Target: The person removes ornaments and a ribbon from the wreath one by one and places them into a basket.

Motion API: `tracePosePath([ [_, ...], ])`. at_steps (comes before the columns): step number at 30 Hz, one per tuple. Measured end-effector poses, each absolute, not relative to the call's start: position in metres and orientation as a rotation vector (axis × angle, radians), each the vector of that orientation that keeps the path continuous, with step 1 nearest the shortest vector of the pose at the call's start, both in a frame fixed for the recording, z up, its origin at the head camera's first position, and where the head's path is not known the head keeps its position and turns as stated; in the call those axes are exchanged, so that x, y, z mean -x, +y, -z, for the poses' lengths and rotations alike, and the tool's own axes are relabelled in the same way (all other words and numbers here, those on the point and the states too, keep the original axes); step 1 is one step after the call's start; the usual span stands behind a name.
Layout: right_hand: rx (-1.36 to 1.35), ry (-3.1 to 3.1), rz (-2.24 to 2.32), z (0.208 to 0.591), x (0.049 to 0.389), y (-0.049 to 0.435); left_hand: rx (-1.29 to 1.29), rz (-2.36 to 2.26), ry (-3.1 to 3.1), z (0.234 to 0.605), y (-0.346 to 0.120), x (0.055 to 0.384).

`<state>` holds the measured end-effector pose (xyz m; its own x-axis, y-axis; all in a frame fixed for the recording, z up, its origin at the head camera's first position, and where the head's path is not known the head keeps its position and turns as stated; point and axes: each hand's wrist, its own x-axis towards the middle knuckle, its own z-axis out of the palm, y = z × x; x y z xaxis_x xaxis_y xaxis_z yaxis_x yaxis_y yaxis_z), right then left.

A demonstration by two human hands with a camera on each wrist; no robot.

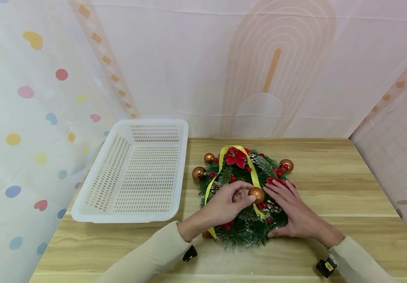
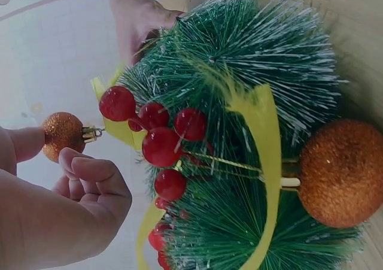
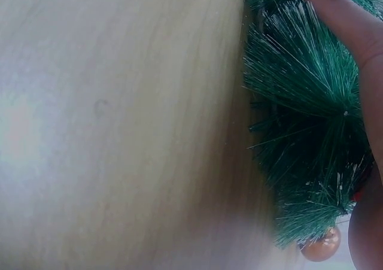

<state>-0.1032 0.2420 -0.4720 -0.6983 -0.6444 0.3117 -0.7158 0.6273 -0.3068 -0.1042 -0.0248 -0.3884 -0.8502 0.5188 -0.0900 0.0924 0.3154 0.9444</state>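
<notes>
A green Christmas wreath [image 1: 240, 232] with red berries, pinecones and red flowers lies on the table. My left hand [image 1: 226, 202] pinches a copper glitter bauble [image 1: 256, 195] between thumb and fingers above the wreath; its metal cap shows in the left wrist view. My right hand [image 1: 297, 212] rests with spread fingers on the wreath's right side. A yellow ribbon [image 1: 254, 173] loops over the wreath, its frayed end near the held bauble. Other copper baubles, such as one at the left edge [image 1: 198, 172] and one at the upper right [image 1: 286, 165], sit around the rim.
A white perforated plastic basket [image 1: 181, 177] stands on the wooden table [image 1: 337, 177], left of the wreath. Behind the table hangs a patterned cloth backdrop [image 1: 189, 59]. Black wrist cameras are strapped at both sleeves.
</notes>
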Motion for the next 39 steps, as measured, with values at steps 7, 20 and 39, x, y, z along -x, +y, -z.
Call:
tracePosePath([
  [7,-1.125,-2.683,-0.611,0.471,0.103,0.242,-0.436,-1.571,2.191,0.387,-0.024,0.104],
  [20,-1.132,-2.656,-0.623,0.475,0.102,0.242,-0.492,-1.441,2.240,0.388,-0.009,0.104],
  [39,-1.129,-2.695,-0.622,0.471,0.104,0.242,-0.543,-1.325,2.449,0.385,-0.027,0.109],
])
